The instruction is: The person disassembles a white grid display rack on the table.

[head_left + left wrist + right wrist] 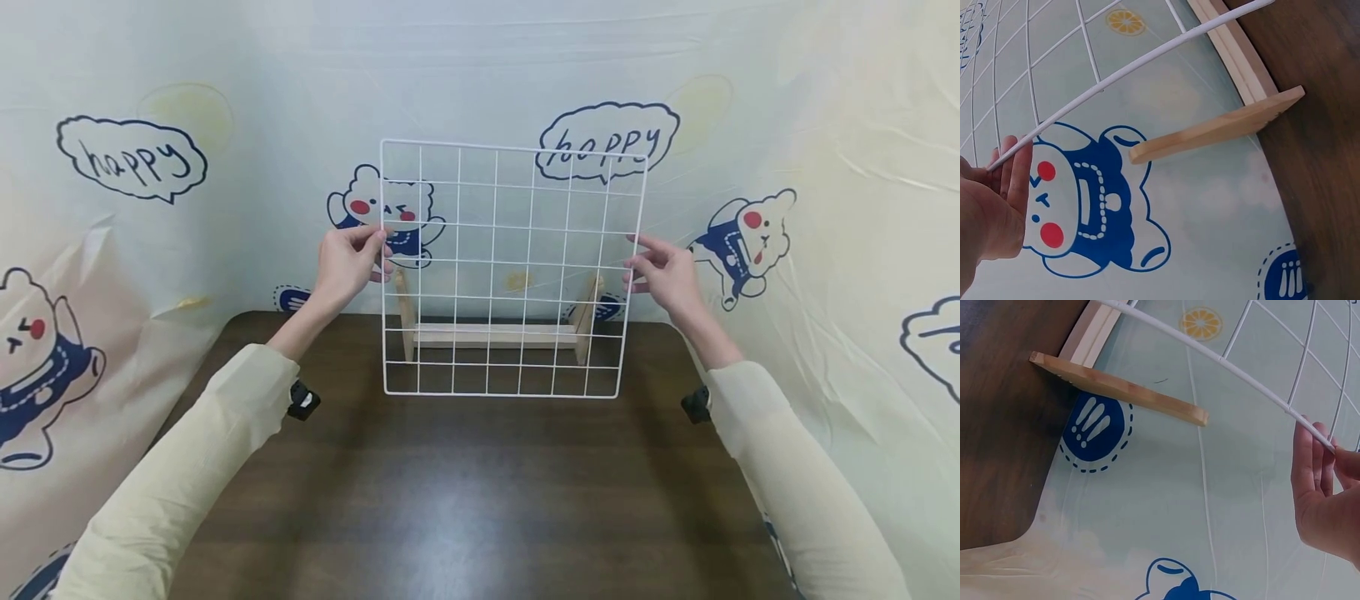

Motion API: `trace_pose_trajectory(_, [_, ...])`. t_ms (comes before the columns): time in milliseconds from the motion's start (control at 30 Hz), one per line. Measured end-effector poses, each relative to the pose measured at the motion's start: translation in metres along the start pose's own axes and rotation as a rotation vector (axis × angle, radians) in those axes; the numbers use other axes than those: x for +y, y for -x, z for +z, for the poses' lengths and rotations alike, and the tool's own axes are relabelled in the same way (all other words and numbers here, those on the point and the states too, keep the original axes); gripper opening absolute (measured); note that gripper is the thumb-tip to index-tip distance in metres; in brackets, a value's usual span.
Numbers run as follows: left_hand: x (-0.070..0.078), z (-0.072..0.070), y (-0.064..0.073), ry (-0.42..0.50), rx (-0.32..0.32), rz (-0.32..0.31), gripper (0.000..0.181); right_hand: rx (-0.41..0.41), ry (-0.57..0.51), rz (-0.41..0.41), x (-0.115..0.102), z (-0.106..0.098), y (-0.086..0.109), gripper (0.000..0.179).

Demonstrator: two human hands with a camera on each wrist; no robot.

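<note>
Both hands hold up a white wire grid panel (492, 261) by its side edges. My left hand (348, 260) pinches the left edge between thumb and fingers, a little above mid-height. At the opposite side, my right hand (663, 271) pinches the right edge at a similar height. Behind the grid, a wooden stand (495, 336) with two upright side pieces and a crossbar rests at the back of the table. In the left wrist view, one wooden side piece (1222, 128) juts out below the grid's frame (1141, 61). The other side piece (1122, 387) shows in the right wrist view.
The dark brown wooden table (450, 483) has rounded back corners. A pale curtain (480, 67) printed with cartoon bears and "happy" bubbles hangs close behind the table and around both sides. Dark wrist cameras, such as the left one (303, 401), sit under the sleeves.
</note>
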State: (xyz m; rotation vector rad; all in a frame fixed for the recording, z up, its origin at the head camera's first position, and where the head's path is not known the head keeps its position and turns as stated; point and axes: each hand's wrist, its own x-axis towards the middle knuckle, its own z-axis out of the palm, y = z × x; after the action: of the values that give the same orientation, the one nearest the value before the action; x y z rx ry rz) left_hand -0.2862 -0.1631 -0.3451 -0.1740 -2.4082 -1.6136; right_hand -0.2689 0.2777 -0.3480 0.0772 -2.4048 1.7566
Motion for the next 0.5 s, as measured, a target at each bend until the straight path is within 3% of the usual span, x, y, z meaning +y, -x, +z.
trace_pose_trajectory(267, [-0.008, 0.002, 0.004, -0.002, -0.003, 0.031, 0.031, -0.011, 0.041, -0.015, 0.005, 0.001, 0.006, 0.039])
trace_pose_trajectory(500, [-0.012, 0.004, 0.007, -0.012, -0.011, 0.032, 0.030, -0.031, -0.005, -0.019, 0.013, 0.000, 0.007, 0.040])
